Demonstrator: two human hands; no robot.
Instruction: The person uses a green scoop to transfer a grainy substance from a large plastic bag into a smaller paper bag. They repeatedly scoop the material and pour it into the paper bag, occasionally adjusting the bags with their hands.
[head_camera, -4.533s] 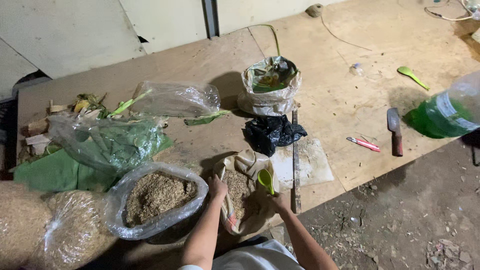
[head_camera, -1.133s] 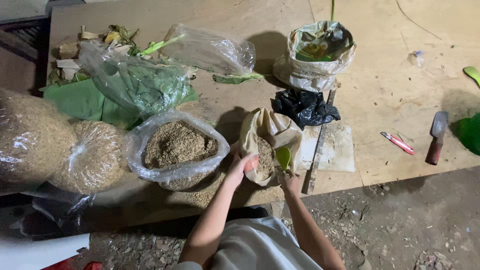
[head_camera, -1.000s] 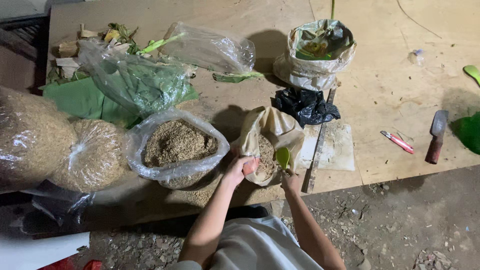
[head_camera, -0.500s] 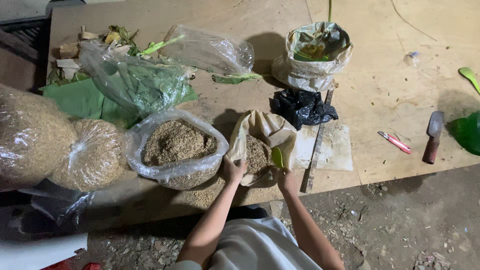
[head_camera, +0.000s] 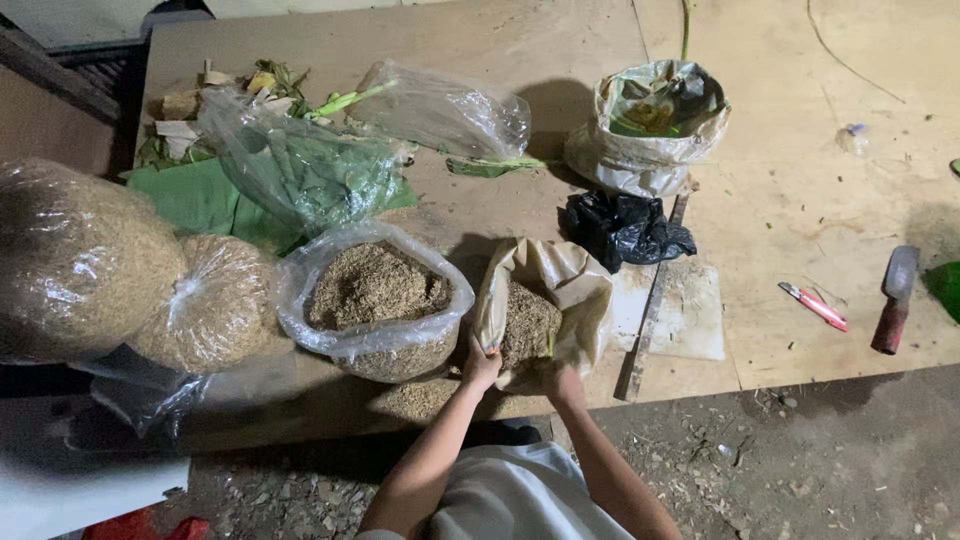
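The right hand (head_camera: 562, 378) is half buried in the tan bag (head_camera: 545, 300); the green thing (head_camera: 943, 288), perhaps a bag, is cut off at the frame's edge

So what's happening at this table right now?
A person stands at a wooden table, both hands on a tan bag of brown, husk-like grain. The left hand grips the bag's near left edge; the right hand is at its near right side. Just left sits an open clear bag of similar grain; a black bag lies behind.
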